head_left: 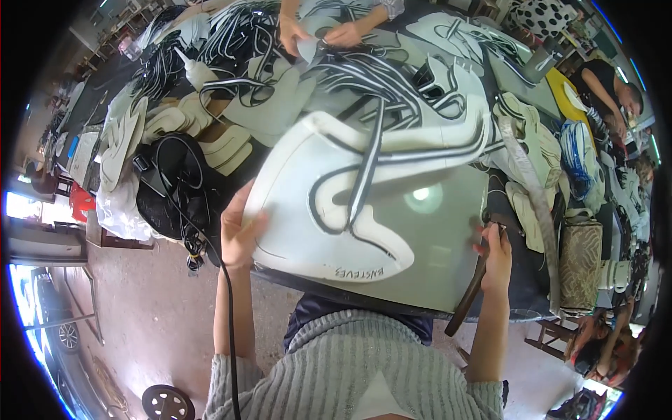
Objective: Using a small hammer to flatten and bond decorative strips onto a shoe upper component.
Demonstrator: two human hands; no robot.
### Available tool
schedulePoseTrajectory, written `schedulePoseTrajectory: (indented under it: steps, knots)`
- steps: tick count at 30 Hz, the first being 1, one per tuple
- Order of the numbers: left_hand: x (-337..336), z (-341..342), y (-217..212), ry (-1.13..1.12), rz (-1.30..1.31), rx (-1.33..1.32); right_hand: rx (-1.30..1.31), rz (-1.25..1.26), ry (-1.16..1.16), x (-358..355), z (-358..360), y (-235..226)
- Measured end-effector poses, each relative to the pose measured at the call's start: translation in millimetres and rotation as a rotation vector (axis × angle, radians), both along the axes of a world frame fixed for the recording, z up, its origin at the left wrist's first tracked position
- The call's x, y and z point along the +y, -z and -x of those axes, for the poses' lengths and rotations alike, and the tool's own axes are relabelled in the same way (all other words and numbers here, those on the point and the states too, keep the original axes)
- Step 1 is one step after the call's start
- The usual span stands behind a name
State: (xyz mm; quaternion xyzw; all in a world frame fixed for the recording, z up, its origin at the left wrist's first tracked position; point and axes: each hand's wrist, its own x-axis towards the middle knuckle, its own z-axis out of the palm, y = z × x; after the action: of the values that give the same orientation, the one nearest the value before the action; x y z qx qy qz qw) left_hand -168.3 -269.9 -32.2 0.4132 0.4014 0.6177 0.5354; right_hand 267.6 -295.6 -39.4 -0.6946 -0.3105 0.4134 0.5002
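My left hand (240,234) grips the left edge of a large white shaped panel (283,203), thumb on top. The panel is tilted and lies partly over a grey-green board (455,266). Dark-and-white striped trim (413,155) follows its curved cutout, and one striped strip (365,175) crosses it. At the right, my right hand (496,255) is closed round a hammer (470,297) with a long brown handle; its dark head shows above the fingers. The hammer is beside the board, apart from the panel.
Bundles of black-and-white strips (364,77) lie beyond the panel, near a co-worker's hands (343,33). A black bag (175,182) with a cable sits left. Cream cut pieces (528,203) and a patterned roll (581,266) lie right. A white squeeze bottle (198,73) stands far left.
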Motion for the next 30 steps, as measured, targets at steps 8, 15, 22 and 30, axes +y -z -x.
schedulePoseTrajectory:
  steps: [8, 15, 22, 30]
  knots:
    - [2, 0, 13, -0.152, -0.008, -0.121, 0.018, 0.032, -0.004, 1, 1, 4]
    - [3, -8, 19, -0.138, 0.058, -0.074, 0.000, 0.024, -0.009, -1, 0, 4]
    - [3, -11, 20, -0.153, 0.075, -0.086, -0.003, 0.036, -0.016, 0, -2, 7]
    - [4, -14, 22, -0.175, 0.109, -0.129, 0.006, 0.024, -0.008, 1, -2, 7]
